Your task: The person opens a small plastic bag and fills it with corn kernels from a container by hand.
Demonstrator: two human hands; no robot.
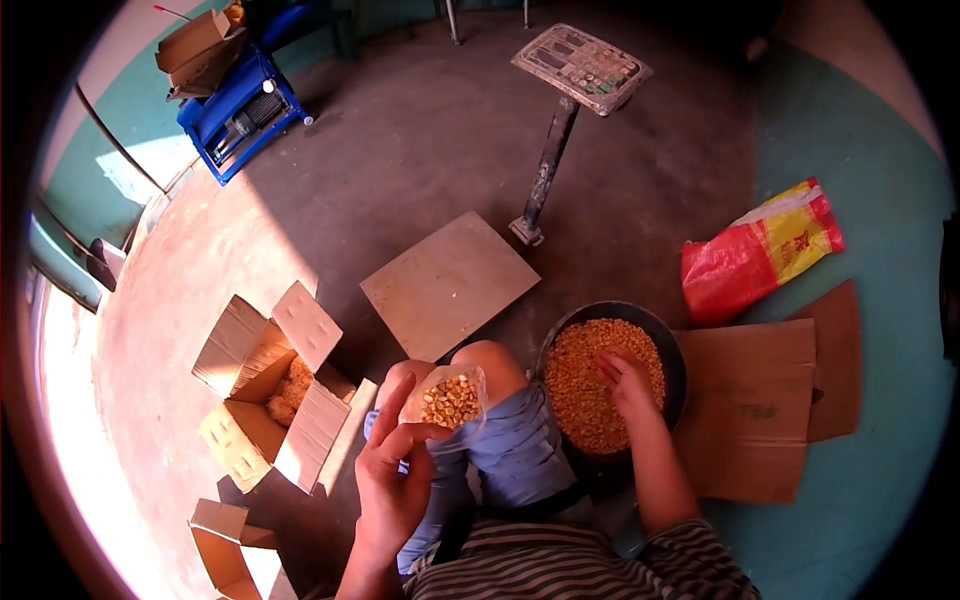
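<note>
My left hand (398,465) pinches the edge of a small clear plastic bag (477,388) between thumb and fingers, its index finger raised. Yellow corn kernels (450,401) fill the lower part of the bag, which hangs above my knees. To the right, a dark round basin (677,372) is filled with loose corn kernels (590,400). My right hand (628,385) is over the kernels inside the basin, fingers extended and slightly bent at the surface. Nothing shows in its grasp, though the palm side is partly hidden.
At left stands an open cardboard box (240,350) with orange contents, and another box (225,545) nearer me. A platform scale (452,285) with a post-mounted display (582,68) is ahead. Flattened cardboard (745,410) and a red-yellow sack (740,265) lie right; a blue machine (240,115) is behind.
</note>
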